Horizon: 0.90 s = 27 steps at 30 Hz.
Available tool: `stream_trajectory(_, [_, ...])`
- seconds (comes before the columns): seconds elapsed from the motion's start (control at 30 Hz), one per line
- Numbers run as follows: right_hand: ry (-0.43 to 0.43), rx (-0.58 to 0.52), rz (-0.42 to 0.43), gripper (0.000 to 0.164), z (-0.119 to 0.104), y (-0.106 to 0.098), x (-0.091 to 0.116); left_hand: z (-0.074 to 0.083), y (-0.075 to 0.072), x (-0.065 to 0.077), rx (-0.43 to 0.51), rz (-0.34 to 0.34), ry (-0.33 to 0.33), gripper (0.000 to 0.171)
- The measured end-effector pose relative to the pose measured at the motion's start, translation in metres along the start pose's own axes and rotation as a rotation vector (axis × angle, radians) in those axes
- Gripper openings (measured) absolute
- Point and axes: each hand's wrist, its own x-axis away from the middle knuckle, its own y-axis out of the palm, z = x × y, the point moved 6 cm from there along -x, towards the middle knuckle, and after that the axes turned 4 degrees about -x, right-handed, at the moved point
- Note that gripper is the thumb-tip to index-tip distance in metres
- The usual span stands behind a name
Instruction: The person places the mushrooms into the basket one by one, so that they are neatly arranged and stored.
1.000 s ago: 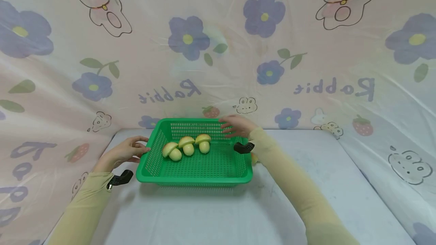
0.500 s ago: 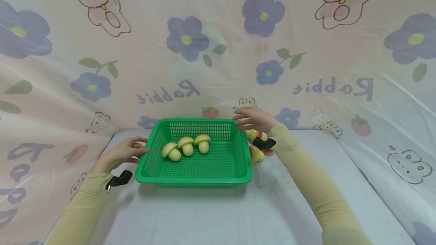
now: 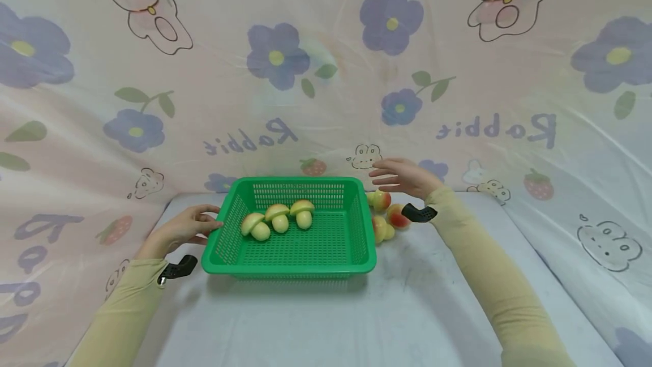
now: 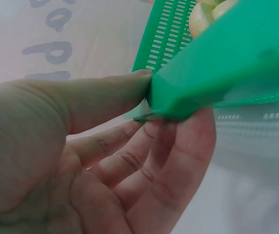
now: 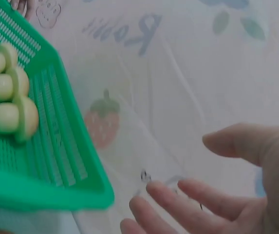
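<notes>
A green plastic basket (image 3: 289, 269) stands on the table with three mushrooms (image 3: 277, 218), yellow-stemmed and shiny like toys, lying in its left half. At the basket's left rim is my left hand (image 3: 185, 228); in the left wrist view its thumb (image 4: 105, 95) lies on the rim and the fingers curl beneath, pinching it. My right hand (image 3: 404, 177) is in the air beyond the basket's right rim, its fingers spread and holding nothing. Under and beside that hand, more mushrooms (image 3: 398, 216) with red-and-yellow caps lie on the table, close against the basket's right side.
The white table (image 3: 285, 327) extends in front of the basket and to its right. Behind it hangs a cloth (image 3: 326, 106) printed with flowers, rabbits and strawberries. Black wrist mounts (image 3: 419, 213) sit at both sleeves.
My right hand has moved right, from over the basket's far right corner to outside it, uncovering the mushrooms on the table. The left hand and basket stay in place.
</notes>
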Motion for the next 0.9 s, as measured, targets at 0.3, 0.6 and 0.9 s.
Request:
stream_trajectory(0.3, [-0.001,0.007,-0.005,0.049,0.02,-0.037,0.009,-0.001,-0.002,-0.002,-0.018,0.012,-0.014,0.058])
stream_trajectory(0.6, [0.036,0.084,0.011,0.05,0.047,-0.064,0.012,-0.002,-0.001,-0.001,-0.009,0.01,-0.014,0.059])
stream_trajectory(0.9, [0.044,0.116,0.021,0.052,0.07,-0.083,0.011,-0.003,-0.001,-0.001,-0.006,0.009,0.002,0.059])
